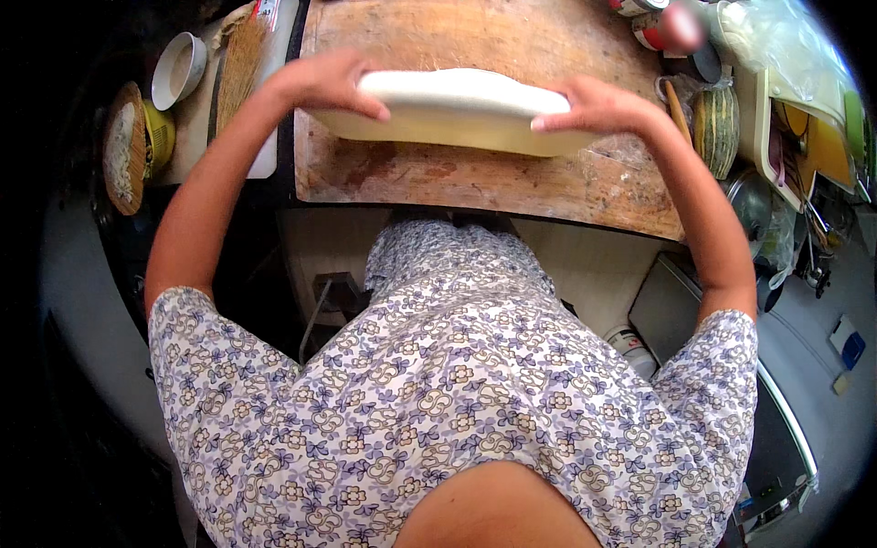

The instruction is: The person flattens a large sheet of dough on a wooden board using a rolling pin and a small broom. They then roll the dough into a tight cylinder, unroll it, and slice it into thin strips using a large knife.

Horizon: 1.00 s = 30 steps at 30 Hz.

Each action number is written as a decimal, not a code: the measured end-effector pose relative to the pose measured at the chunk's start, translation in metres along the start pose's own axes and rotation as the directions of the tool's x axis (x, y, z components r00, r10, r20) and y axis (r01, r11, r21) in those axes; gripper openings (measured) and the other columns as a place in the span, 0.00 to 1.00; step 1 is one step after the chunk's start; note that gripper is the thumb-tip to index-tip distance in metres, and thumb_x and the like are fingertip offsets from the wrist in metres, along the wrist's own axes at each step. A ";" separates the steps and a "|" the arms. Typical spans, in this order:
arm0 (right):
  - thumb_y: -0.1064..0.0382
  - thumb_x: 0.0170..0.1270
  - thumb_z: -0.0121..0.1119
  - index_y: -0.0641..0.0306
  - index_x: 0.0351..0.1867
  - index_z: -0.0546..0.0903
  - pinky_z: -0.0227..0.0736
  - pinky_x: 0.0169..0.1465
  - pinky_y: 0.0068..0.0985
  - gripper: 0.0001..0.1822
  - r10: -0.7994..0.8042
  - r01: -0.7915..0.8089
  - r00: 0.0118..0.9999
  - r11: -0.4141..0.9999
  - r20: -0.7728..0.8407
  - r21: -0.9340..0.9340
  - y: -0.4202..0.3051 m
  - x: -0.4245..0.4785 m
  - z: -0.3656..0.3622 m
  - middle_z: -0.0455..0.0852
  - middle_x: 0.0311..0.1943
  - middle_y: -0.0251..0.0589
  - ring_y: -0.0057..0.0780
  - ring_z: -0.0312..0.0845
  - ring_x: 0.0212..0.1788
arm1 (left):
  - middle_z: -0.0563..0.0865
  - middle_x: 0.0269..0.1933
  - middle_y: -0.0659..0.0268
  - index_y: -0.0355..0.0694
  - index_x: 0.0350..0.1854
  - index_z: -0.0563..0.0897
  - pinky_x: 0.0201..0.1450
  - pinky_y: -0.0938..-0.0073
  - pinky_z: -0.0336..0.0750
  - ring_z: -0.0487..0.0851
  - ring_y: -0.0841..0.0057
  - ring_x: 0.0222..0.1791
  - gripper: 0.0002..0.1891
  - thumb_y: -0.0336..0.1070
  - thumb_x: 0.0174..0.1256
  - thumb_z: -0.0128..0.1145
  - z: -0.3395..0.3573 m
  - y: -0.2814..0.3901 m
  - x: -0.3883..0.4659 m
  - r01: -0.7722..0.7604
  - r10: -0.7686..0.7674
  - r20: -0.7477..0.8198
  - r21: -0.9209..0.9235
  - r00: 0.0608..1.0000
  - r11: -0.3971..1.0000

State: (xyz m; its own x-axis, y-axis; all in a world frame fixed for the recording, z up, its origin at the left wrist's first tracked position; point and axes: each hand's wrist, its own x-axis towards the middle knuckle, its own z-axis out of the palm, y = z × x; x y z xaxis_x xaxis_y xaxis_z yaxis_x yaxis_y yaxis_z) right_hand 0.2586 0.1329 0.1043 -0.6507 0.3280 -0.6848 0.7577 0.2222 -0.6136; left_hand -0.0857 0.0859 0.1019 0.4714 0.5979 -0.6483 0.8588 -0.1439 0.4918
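Note:
A wide sheet of pale dough (459, 96) spans the space between my hands, above a large wooden board (438, 175). Its upper part forms a thick white roll or fold, and a yellowish flap hangs toward me. My left hand (346, 85) grips the left end, thumb on the near side. At the right end, my right hand (586, 103) grips the roll in the same way. Both hands and the dough are blurred. Whether a rolling pin lies inside the roll cannot be told.
Left of the board are a straw brush (241, 61), a white bowl (179, 70), a yellow container (159, 133) and a round wooden board with white bits (123, 151). At right stand a striped squash (716, 130), jars, a wooden stick (677, 113), plastic bags and a cream rack (764, 130).

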 end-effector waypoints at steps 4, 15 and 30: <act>0.32 0.51 0.69 0.66 0.52 0.83 0.75 0.53 0.30 0.39 -0.018 0.018 0.999 1.000 -0.028 -0.010 0.021 0.031 -0.037 0.87 0.43 0.48 0.33 0.82 0.46 | 0.88 0.39 0.52 0.34 0.49 0.83 0.49 0.66 0.77 0.86 0.60 0.40 0.35 0.60 0.45 0.71 -0.023 -0.021 0.033 -0.046 0.048 -0.114 0.019 0.992 0.999; 0.36 0.53 0.69 0.70 0.50 0.81 0.74 0.50 0.30 0.37 -0.006 0.007 0.992 1.000 -0.127 0.005 0.056 0.061 -0.043 0.86 0.41 0.45 0.30 0.80 0.44 | 0.86 0.50 0.51 0.42 0.57 0.80 0.55 0.62 0.75 0.82 0.56 0.51 0.39 0.62 0.44 0.71 -0.037 -0.041 0.085 -0.181 0.184 -0.112 0.037 0.977 0.983; 0.44 0.46 0.74 0.64 0.42 0.81 0.75 0.49 0.39 0.29 -0.061 -0.029 0.915 0.976 -0.399 -0.216 0.039 0.031 0.042 0.84 0.41 0.50 0.48 0.80 0.46 | 0.85 0.39 0.50 0.35 0.40 0.82 0.47 0.60 0.76 0.82 0.53 0.42 0.26 0.47 0.42 0.75 0.050 -0.033 0.043 -0.105 0.109 -0.337 0.030 0.935 0.994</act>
State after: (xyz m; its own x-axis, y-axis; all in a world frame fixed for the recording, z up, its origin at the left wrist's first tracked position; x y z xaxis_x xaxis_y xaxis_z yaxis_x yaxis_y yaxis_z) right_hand 0.2659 0.1137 0.0423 -0.6218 0.6528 -0.4327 0.7692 0.4055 -0.4938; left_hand -0.0833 0.0771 0.0285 0.4667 0.8094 -0.3564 0.8099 -0.2293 0.5398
